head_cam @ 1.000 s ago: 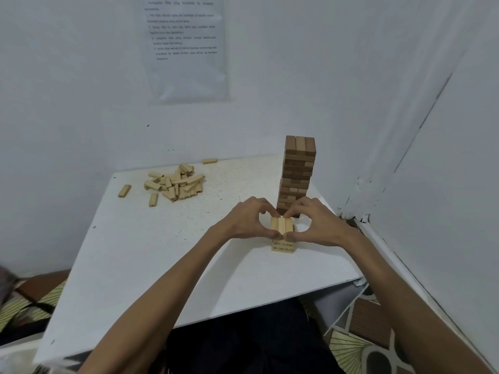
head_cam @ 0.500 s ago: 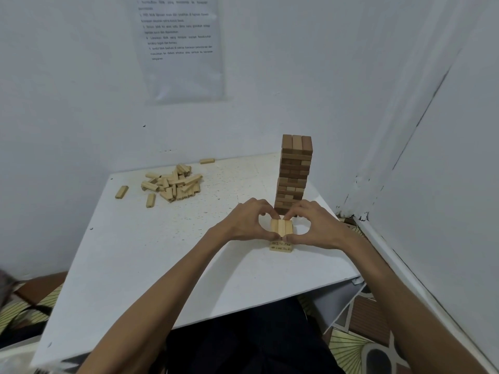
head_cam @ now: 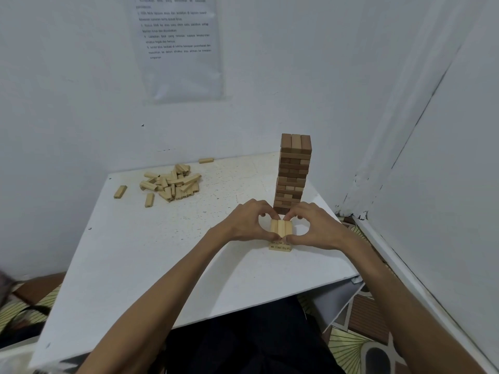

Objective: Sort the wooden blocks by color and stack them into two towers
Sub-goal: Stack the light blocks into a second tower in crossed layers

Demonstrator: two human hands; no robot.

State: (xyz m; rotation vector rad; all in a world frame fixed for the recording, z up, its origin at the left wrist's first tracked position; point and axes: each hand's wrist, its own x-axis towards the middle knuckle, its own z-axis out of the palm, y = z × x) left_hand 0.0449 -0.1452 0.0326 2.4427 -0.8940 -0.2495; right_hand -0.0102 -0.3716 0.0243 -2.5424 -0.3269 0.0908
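Wooden blocks of the pale colour form a low light stack (head_cam: 281,229) on the counter (head_cam: 162,252), directly between your two hands. Its top layer is three blocks laid side by side, long axes running away from you. A lower layer shows at the near edge, with dark print on its face.

Your left hand (head_cam: 244,224) is curled round the left side of the top layer, forefinger bent over the far end and thumb at the near end. Your right hand (head_cam: 316,228) mirrors it on the right side. Both hands grip the light stack, and no finger is straight or spread. The forefingers come close together at the far end; whether they touch cannot be told.

Just beyond both hands stands the dark tower (head_cam: 294,171), upright and many layers high, capped by three brown blocks. Its base sits close behind your fingertips; contact cannot be confirmed.

Well to the left of your left hand and farther away lies a loose pile (head_cam: 171,182) of pale blocks, with single blocks scattered around it. Above it, a printed sheet (head_cam: 179,47) hangs on the wall, its text too blurred to read.
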